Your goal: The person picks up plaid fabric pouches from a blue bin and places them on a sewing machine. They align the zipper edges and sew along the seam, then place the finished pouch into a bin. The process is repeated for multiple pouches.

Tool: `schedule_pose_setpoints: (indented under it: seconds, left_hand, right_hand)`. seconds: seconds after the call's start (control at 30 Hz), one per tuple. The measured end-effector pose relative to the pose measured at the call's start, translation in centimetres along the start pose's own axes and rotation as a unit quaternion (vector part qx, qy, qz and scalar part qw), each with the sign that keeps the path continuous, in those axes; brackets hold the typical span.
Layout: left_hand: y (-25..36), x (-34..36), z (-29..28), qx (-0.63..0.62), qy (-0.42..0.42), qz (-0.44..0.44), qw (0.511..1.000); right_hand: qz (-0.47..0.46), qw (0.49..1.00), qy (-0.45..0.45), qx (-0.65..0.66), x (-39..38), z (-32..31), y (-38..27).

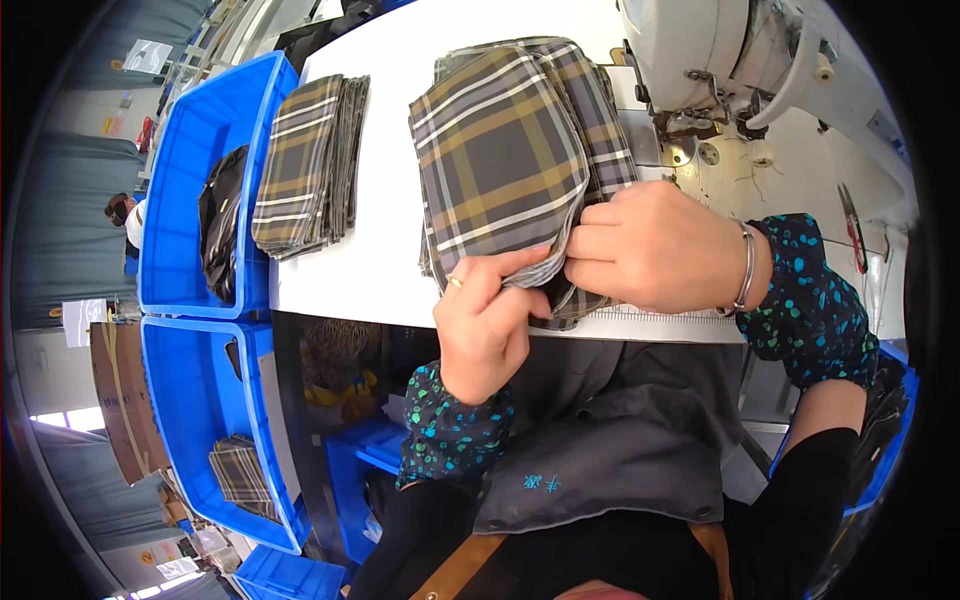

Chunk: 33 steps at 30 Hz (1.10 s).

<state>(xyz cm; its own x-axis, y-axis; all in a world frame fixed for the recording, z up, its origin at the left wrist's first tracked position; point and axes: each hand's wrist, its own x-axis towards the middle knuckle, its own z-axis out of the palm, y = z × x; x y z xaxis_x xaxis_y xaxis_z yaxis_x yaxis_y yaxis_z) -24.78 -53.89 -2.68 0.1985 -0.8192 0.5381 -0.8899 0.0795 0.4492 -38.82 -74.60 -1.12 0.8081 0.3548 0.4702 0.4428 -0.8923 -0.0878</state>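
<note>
A stack of plaid fabric pieces [500, 150], brown, grey and white with rounded corners, lies on the white table in front of me. My left hand [482, 325] pinches the near corner of the stack, thumb and fingers closed on the bent-up layered edges. Against the stack's right edge, my right hand [655, 248] has its fingers curled and closed on the fabric; its fingertips are partly hidden. More plaid pieces [605, 125] lie under and behind this stack, to the right.
A sewing machine [690, 60] stands at the far right, with red-handled scissors [854, 230] nearer. Another plaid stack [300, 165] sits at the table's left edge. Beyond it are a blue bin [185, 150] holding dark material and a second blue bin [185, 400] with plaid pieces.
</note>
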Motion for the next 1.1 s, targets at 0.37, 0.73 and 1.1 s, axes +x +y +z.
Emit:
schedule_pose_setpoints:
  seconds: [0.37, 0.73, 1.1]
  left_hand:
    - [-0.8, -1.0, 1.3, -0.011, 0.084, -0.038, 0.996]
    - [1.0, 0.5, 0.2, -0.002, -0.047, -0.055, 0.997]
    - [0.7, 0.6, 0.0, -0.002, -0.072, -0.037, 0.997]
  right_hand:
    - [0.033, 0.989, -0.036, 0.141, -0.3, -2.1, 0.8]
    - [0.051, 0.990, -0.057, 0.117, -1.0, -1.0, 0.5]
    - [0.030, 0.996, -0.052, 0.063, -1.0, -0.9, 0.5]
